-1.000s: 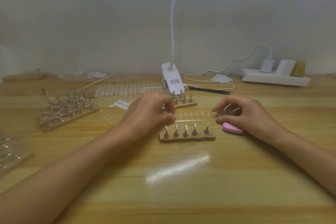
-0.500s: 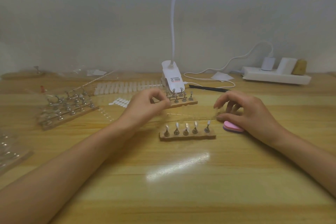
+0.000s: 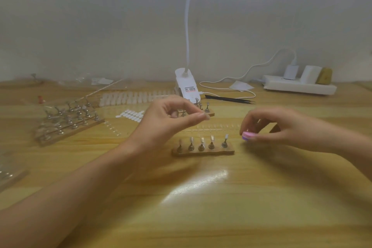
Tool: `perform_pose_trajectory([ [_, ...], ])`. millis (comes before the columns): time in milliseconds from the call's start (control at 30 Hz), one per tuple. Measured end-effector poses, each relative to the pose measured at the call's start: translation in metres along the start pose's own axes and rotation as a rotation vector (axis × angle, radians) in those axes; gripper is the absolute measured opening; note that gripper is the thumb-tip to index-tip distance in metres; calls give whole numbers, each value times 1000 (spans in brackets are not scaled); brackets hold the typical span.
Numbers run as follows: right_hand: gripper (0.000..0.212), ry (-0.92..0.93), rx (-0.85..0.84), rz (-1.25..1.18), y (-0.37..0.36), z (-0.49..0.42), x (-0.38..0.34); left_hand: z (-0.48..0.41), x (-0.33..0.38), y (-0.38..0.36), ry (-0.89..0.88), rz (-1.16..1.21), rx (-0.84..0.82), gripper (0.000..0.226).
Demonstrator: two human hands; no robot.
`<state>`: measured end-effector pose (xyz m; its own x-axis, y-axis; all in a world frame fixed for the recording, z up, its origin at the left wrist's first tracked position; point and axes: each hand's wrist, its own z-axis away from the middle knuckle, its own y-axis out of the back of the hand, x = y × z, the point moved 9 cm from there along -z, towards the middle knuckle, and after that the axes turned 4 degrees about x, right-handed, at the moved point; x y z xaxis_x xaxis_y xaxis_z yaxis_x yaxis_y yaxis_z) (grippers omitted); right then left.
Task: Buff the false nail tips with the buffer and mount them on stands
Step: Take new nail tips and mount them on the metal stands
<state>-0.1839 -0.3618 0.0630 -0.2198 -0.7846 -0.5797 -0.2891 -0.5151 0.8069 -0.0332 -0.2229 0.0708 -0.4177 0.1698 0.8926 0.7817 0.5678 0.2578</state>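
Seemingly, left hand point(image 3: 171, 121) pinches a nail tip point(image 3: 206, 117) mid-frame; right hand point(image 3: 281, 127) grips the buffer point(image 3: 247, 135); next, bring them together, buffing.

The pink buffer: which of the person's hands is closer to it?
Right. The right hand pinches the pink buffer; the left hand hovers apart, off to its left, over the table behind the wooden stand.

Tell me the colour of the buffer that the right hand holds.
The buffer is pink, purplish along its lower edge; the head view shows it.
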Motion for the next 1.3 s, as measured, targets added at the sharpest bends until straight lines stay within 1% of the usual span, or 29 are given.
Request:
perform_pose_trajectory([
  [133, 20, 67, 11, -419, -3, 2, -30, 6, 3, -7, 12, 102, -25, 12],
  [200, 26, 73, 58, -571, -12, 4, -36, 9, 4, -10, -2, 115, -22, 11],
  [333, 38, -5, 117, -833, -38, 7, -34, 14, 16, -13, -109, -10, -20, 9],
  [400, 44, -59, 175, -983, -41, 9, -31, 17, 26, -17, -170, -56, -51, 8],
  [467, 45, -91, 246, -1063, -39, 12, -28, 20, 32, -22, -208, -80, -83, 9],
  [567, 42, -102, 314, -1083, -37, 17, -26, 31, 27, -26, -177, -13, -90, 10],
  [633, 32, -104, 240, -1039, -48, 21, -32, 43, 22, -24, -157, 43, -19, 14],
  [700, 23, -42, 109, -1010, -67, 25, -47, 53, 18, -22, -156, 70, 39, 18],
  [733, 21, -14, 90, -1026, -72, 26, -53, 57, 17, -22, -157, 76, 45, 21],
  [767, 20, -12, 116, -1056, -73, 26, -54, 59, 16, -21, -159, 75, 44, 23],
  [833, 18, -73, 240, -1134, -69, 27, -43, 60, 14, -17, -147, 77, 43, 22],
  [900, 15, -118, 309, -1146, -64, 28, -35, 60, 12, -13, -129, 86, 36, 19],
  [1000, 16, -74, 248, -1042, -68, 29, -44, 59, 12, -19, -149, 27, -21, 15],
  [1100, 21, -113, 348, -1127, -63, 30, -34, 57, 11, -22, -161, 4, -30, 13],
  [1133, 23, -120, 338, -1127, -64, 29, -35, 57, 11, -21, -164, 6, -19, 14],
  [1200, 23, -88, 253, -1063, -69, 27, -43, 57, 10, -19, -166, 4, -2, 16],
  [1233, 23, -77, 257, -1055, -69, 27, -43, 57, 10, -18, -163, 5, 3, 17],
  [1300, 22, -111, 349, -1111, -63, 28, -35, 57, 10, -17, -155, 6, 11, 16],
])
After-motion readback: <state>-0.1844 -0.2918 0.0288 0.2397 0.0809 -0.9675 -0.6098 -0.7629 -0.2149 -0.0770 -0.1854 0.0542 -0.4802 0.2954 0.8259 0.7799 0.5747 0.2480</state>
